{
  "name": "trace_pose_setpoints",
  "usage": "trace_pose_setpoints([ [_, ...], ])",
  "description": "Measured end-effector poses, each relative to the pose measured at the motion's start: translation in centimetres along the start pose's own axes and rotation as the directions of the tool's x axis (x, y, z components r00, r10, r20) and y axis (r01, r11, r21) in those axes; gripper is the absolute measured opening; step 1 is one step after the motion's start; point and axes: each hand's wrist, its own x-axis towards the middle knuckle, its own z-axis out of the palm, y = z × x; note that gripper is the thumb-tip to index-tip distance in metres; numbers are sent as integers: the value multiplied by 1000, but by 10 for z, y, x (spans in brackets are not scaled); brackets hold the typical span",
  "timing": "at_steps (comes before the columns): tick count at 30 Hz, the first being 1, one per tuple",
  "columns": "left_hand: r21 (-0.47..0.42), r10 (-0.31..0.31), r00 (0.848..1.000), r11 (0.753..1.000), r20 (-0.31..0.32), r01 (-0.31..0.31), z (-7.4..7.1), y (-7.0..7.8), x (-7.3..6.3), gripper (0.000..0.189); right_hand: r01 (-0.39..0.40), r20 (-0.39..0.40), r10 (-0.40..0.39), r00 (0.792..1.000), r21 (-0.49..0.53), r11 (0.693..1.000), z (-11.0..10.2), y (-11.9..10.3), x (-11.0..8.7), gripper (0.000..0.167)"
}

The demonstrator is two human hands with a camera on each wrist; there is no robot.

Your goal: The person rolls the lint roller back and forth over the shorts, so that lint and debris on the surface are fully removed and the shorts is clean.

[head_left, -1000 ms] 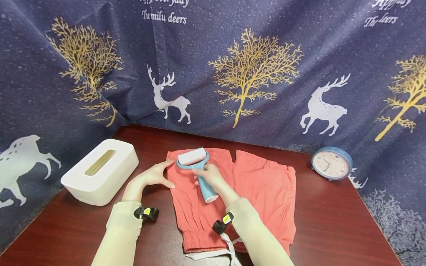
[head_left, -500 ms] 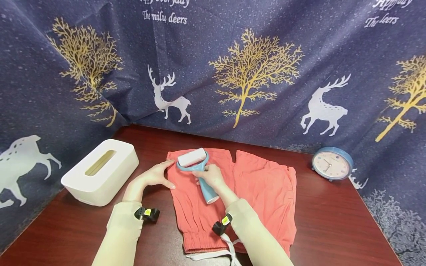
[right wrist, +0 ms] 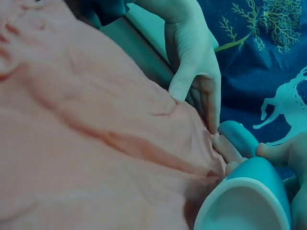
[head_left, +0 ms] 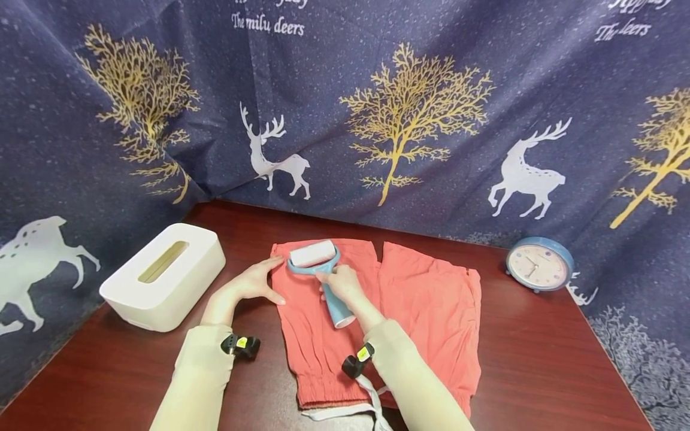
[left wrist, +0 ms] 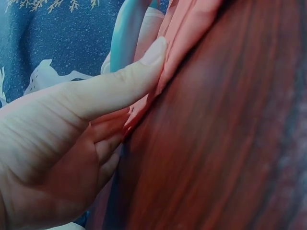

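Observation:
A pair of coral-red shorts lies spread on the dark wood table, its elastic waistband and white drawstring toward me. My right hand grips the blue handle of a lint roller, whose white roll rests on the far end of the left leg. In the right wrist view the handle's hollow end faces the camera. My left hand lies at the shorts' left edge, thumb and fingers spread apart and touching the cloth. The left wrist view shows its thumb straight along the fabric edge.
A white tissue box with a slot in its top stands on the left of the table. At the right back is a blue round clock. Behind the table hangs a dark blue cloth printed with deer and trees.
Almost nothing differs. The head view has shifted very slightly; both hands and the lint roller keep their places on the shorts.

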Motion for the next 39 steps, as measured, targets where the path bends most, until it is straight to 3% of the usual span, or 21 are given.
trace_pose_setpoints([
  [20,-32,-30,999,999,13,30,-4,5,1,111,-42,-52,48,997,120,992,11,-9,-6,22],
  [39,-45,-46,999,998,16,47,0,3,3,111,-51,-18,54,998,109,993,8,2,-35,22],
])
